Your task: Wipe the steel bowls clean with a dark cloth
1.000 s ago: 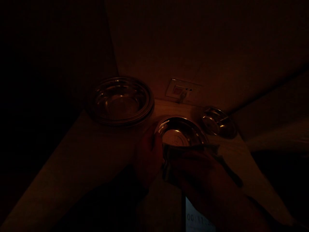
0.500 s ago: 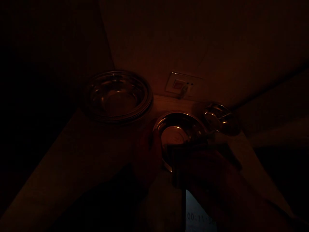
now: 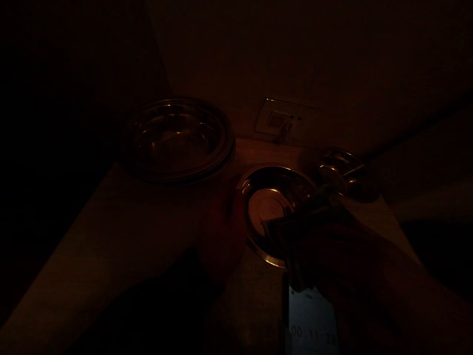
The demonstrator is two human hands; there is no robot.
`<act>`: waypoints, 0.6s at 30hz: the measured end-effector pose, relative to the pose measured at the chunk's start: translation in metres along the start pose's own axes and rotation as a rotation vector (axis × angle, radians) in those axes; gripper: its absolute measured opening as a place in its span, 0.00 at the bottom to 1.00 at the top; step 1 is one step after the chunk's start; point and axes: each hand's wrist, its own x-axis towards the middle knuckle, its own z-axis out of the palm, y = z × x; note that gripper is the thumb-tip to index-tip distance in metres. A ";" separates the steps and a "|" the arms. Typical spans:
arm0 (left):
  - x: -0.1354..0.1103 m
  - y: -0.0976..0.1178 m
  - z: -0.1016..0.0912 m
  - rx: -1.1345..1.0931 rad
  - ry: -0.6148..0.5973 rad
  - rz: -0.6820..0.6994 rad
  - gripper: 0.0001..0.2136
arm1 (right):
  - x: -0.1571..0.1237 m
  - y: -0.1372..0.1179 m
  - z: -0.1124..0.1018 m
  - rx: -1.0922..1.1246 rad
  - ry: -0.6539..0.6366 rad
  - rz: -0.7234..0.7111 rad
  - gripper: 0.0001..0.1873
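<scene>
The scene is very dark. A shiny round metal dish (image 3: 268, 202) rests on the wooden table, its flat bottom catching some light. At its left edge, my left hand (image 3: 221, 231) grips the rim, with the thumb on top and the other fingers hidden. My right hand (image 3: 328, 251) is closed on a dark cloth (image 3: 291, 229), which lies over the right side of the dish and hangs past its near edge. The fingers of that hand are mostly lost in shadow.
Several wide metal dishes are stacked (image 3: 181, 148) at the back left. A smaller metal dish (image 3: 347, 175) leans at the back right. Behind, a socket panel (image 3: 286, 121) sits on the wall. A lit phone (image 3: 312, 315) showing a timer lies at the near edge.
The cloth in my right hand has shifted, uncovering more of the dish's near rim and the phone screen. My left hand stays at the rim. The view has tilted slightly.
</scene>
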 end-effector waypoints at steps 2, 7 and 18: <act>0.000 0.001 0.001 0.000 -0.010 0.014 0.15 | 0.001 0.002 0.000 0.042 -0.025 0.004 0.10; 0.000 0.003 0.002 0.000 0.024 -0.036 0.14 | 0.005 -0.003 0.009 0.162 -0.009 0.030 0.11; -0.001 0.001 0.004 -0.017 0.038 0.015 0.13 | -0.003 0.009 0.000 0.167 -0.095 -0.027 0.14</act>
